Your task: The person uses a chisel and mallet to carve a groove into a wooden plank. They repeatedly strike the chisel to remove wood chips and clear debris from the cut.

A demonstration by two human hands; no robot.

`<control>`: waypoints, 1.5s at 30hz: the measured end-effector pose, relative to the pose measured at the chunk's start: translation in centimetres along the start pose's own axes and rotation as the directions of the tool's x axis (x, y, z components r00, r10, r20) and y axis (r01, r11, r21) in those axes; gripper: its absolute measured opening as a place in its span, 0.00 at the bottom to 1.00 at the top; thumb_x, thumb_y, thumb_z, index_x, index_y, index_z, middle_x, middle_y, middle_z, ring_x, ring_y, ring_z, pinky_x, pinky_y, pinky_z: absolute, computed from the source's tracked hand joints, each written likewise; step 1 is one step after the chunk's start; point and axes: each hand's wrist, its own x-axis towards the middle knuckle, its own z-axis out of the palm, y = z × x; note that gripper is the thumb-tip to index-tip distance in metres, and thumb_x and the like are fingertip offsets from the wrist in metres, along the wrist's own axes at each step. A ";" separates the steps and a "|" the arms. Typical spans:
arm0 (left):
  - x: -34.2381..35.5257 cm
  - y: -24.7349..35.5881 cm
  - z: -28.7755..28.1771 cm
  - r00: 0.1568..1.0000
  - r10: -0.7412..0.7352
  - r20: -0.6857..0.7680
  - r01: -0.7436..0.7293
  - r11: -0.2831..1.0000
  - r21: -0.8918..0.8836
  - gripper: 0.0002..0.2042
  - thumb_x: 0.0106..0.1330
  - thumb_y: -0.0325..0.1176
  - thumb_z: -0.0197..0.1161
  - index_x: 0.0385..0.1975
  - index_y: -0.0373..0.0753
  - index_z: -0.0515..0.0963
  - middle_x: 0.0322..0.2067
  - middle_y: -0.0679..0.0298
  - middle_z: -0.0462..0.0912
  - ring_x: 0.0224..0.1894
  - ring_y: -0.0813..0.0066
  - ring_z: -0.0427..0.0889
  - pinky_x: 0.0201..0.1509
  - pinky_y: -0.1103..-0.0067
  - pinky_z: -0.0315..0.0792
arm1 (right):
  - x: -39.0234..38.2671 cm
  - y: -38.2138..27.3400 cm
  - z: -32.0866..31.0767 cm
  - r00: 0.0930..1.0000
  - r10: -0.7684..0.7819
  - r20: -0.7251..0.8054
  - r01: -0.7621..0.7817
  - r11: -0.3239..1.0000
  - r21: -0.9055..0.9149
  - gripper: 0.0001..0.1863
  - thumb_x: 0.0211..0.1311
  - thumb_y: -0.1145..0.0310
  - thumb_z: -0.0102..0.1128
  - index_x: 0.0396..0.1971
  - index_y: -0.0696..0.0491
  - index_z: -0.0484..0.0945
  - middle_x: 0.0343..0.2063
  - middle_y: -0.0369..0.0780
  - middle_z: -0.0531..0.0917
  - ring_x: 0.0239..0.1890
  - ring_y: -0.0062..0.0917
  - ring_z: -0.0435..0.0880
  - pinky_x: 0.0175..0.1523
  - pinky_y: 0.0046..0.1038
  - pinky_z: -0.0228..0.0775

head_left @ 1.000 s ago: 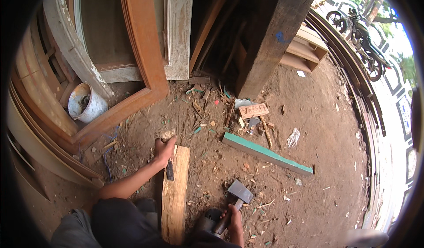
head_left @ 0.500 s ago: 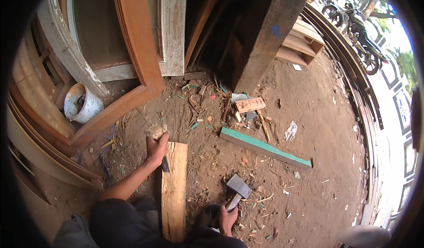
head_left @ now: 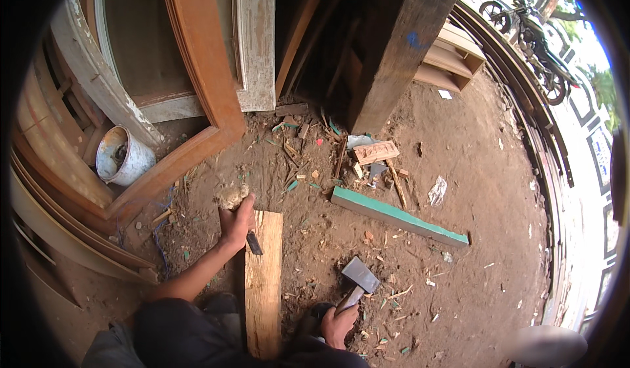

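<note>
My left hand [head_left: 236, 224] is closed round a chisel, whose pale, frayed top [head_left: 231, 195] shows above the fist and whose dark blade [head_left: 254, 243] lies over the upper part of a long, rough light-wood board [head_left: 262, 302]; whether the tip touches it I cannot tell. Low at the right of the board, my right hand [head_left: 338, 325] grips a hammer with a square grey metal head [head_left: 360, 275]. A green-topped timber [head_left: 399, 216] lies on the dirt beyond the hammer.
Door frames [head_left: 197, 53] lean at the upper left beside a paint-stained bucket [head_left: 125, 156]. Wood scraps [head_left: 375, 153] lie at the foot of a wooden post [head_left: 394, 60]. A wooden shelf unit [head_left: 440, 73], long planks [head_left: 525, 119] and a parked motorcycle [head_left: 531, 46] are at the right.
My left hand has moved slightly left and up from a second ago, the chisel blade now more slanted. My right hand and hammer have shifted slightly; both grips are kept.
</note>
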 end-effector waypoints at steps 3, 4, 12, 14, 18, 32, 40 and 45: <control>-0.7 0.0 0.3 0.997 0.071 0.023 -0.072 0.996 0.047 0.13 0.64 0.32 0.59 0.19 0.45 0.63 0.11 0.78 0.60 0.09 0.90 0.58 0.11 0.84 0.50 | 0.7 0.2 -1.1 0.996 0.037 0.082 -0.042 0.997 0.064 0.40 0.49 0.67 0.57 0.60 0.70 0.52 0.50 0.60 0.66 0.55 0.53 0.65 0.59 0.46 0.57; -1.3 -0.5 0.7 0.997 0.077 0.005 -0.077 0.987 0.143 0.13 0.64 0.32 0.59 0.19 0.45 0.63 0.11 0.78 0.60 0.09 0.90 0.58 0.11 0.85 0.50 | 0.9 0.3 -1.4 0.996 0.047 0.072 -0.054 0.994 0.094 0.39 0.49 0.68 0.57 0.59 0.70 0.52 0.49 0.60 0.67 0.54 0.53 0.65 0.60 0.45 0.57; 0.0 0.7 0.0 0.989 0.026 -0.144 -0.031 0.999 -0.035 0.16 0.64 0.32 0.58 0.15 0.49 0.60 0.10 0.80 0.56 0.09 0.92 0.52 0.12 0.85 0.45 | 0.6 1.0 -0.6 1.000 0.015 -0.012 -0.013 0.991 0.136 0.37 0.52 0.70 0.54 0.60 0.70 0.52 0.54 0.62 0.64 0.58 0.54 0.64 0.63 0.42 0.56; 0.1 1.3 0.1 0.994 0.054 -0.098 -0.060 0.996 -0.062 0.16 0.64 0.32 0.59 0.16 0.48 0.61 0.10 0.80 0.57 0.09 0.91 0.54 0.12 0.85 0.47 | 0.6 1.0 -0.4 1.000 0.023 -0.015 -0.020 0.989 0.147 0.37 0.52 0.70 0.54 0.60 0.70 0.52 0.54 0.61 0.64 0.58 0.53 0.64 0.63 0.42 0.56; -1.0 -0.3 1.5 0.995 0.070 -0.064 -0.065 0.995 0.077 0.14 0.64 0.32 0.60 0.18 0.46 0.63 0.11 0.78 0.61 0.09 0.89 0.58 0.12 0.84 0.52 | 0.6 0.8 -0.5 0.999 0.044 -0.004 -0.043 0.990 0.131 0.37 0.52 0.69 0.54 0.61 0.69 0.52 0.54 0.61 0.64 0.58 0.54 0.65 0.62 0.42 0.57; -0.3 -0.6 1.1 0.968 0.248 -0.047 -0.234 0.951 0.203 0.12 0.63 0.29 0.60 0.20 0.44 0.66 0.14 0.77 0.66 0.12 0.90 0.64 0.13 0.85 0.56 | 0.4 -0.2 -1.2 0.998 0.068 0.004 -0.068 0.984 0.168 0.35 0.52 0.69 0.53 0.59 0.67 0.54 0.53 0.60 0.66 0.54 0.54 0.69 0.58 0.43 0.60; 0.7 -0.9 -2.2 0.934 0.087 0.346 -0.086 0.996 -0.020 0.28 0.67 0.62 0.40 0.37 0.40 0.71 0.21 0.68 0.70 0.22 0.76 0.71 0.33 0.74 0.69 | 0.7 0.3 -1.0 0.997 0.075 0.002 -0.074 0.982 0.173 0.35 0.52 0.69 0.53 0.59 0.67 0.54 0.52 0.61 0.67 0.55 0.54 0.69 0.58 0.43 0.60; 2.0 0.8 -2.2 0.917 -0.125 0.378 0.160 0.985 -0.062 0.31 0.61 0.66 0.40 0.39 0.39 0.70 0.22 0.64 0.72 0.24 0.71 0.75 0.36 0.69 0.73 | 0.6 0.1 -1.2 0.996 0.091 0.025 -0.094 0.978 0.187 0.36 0.52 0.68 0.53 0.60 0.67 0.53 0.53 0.61 0.66 0.56 0.54 0.68 0.59 0.43 0.60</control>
